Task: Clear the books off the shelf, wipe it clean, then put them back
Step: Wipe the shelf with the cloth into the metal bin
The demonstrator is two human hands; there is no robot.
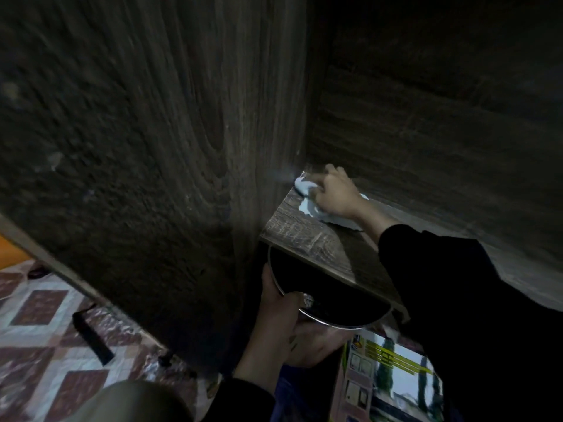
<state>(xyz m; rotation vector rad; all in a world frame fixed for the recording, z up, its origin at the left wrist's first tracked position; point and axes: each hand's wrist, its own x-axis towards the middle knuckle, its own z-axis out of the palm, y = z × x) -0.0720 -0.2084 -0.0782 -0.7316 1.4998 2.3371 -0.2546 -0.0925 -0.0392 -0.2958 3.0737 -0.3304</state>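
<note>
Head view: the shelf (300, 237) shows no books, and my right hand (335, 194), arm reaching forward, clutches a pale cloth (307, 206) against its back corner. My left hand (274, 313) grips a dark round pan (321, 286) under the front edge, probably to catch dust.

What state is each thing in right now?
shelf: no books on the part in view, being wiped.
cloth: bunched, pressed on the shelf near its back left corner.
right hand: fingers curled on the cloth.
round dish: held at the shelf's front edge, partly beneath it.
left hand: grips the round dish's rim.
printed box: below the shelf.
</note>
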